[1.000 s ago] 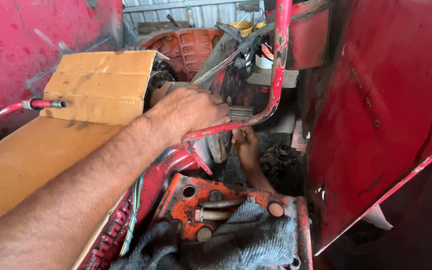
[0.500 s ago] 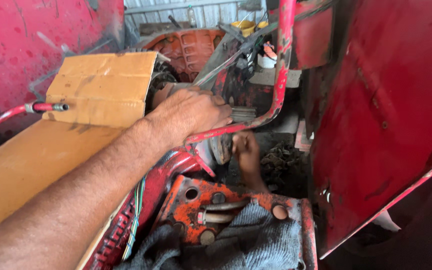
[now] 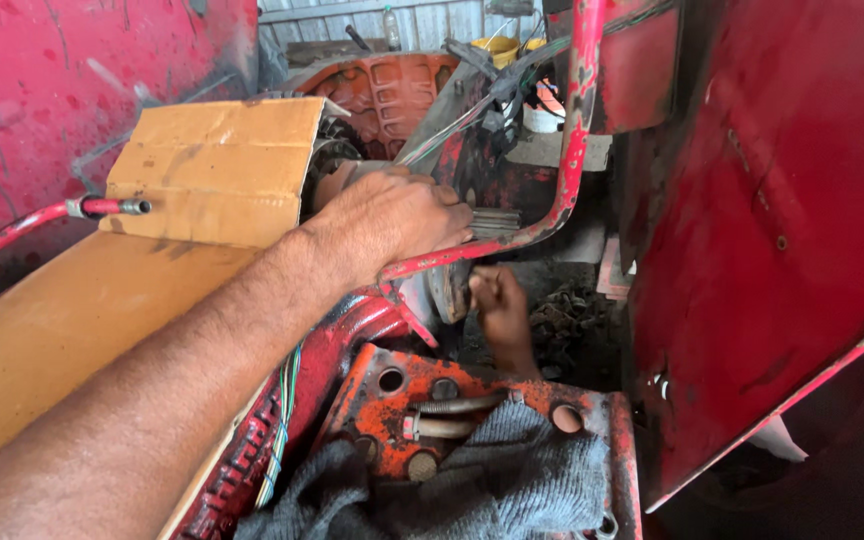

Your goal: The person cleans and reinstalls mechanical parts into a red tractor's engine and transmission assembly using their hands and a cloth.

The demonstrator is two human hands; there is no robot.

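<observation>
Head view over a stripped red machine: a red body panel (image 3: pixel 782 220) fills the right; cardboard (image 3: pixel 152 250) covers the left; a bent red pipe (image 3: pixel 552 215) runs across the middle; the person's left hand (image 3: pixel 397 215) rests curled over a splined shaft (image 3: pixel 497 222) pointing rightward; the right hand (image 3: pixel 497 300), just below and nearer the housing, is pressed closed, contents hidden.

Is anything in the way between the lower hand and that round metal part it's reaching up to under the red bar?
Nothing visible does. The right hand is already up against the round metal part, just below the bent red bar. The left hand rests above that bar, clear of the gap.
</observation>
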